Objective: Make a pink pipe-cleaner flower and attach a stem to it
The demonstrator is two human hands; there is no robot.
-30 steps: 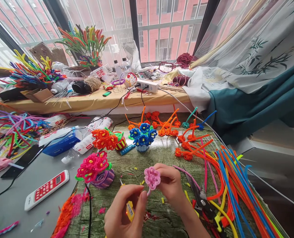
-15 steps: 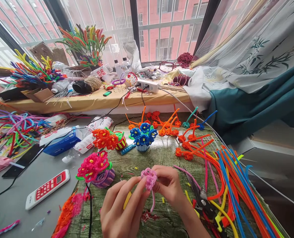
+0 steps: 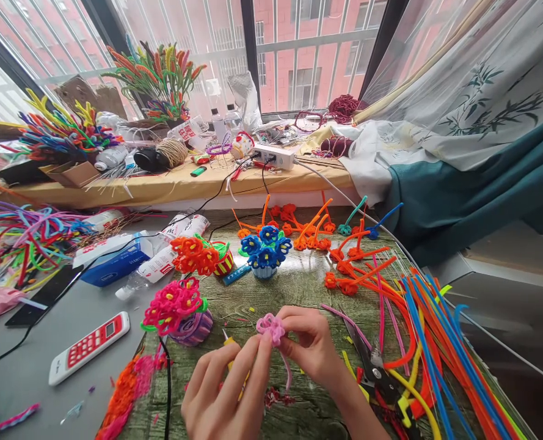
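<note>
A small pink pipe-cleaner flower with looped petals is held between both hands above the green wood-grain table. My left hand pinches its front petals with thumb and forefinger. From the right side, my right hand grips the flower's edge between thumb and fingers. Its pink stem hangs down below. Partly hidden beneath my left hand lies a slim yellow object with a pointed tip. Potted pipe-cleaner flowers stand beyond: pink, orange and blue.
Orange flowers with stems lie at the back right. Loose blue and orange pipe cleaners spread along the right edge, beside black-handled cutters. A red-and-white remote-like handset and a blue box are on the left. A black cable crosses the front.
The pink flower has tilted and shifted slightly left between my fingers, and its stem has swung a little to the right. My left hand has moved slightly left.
</note>
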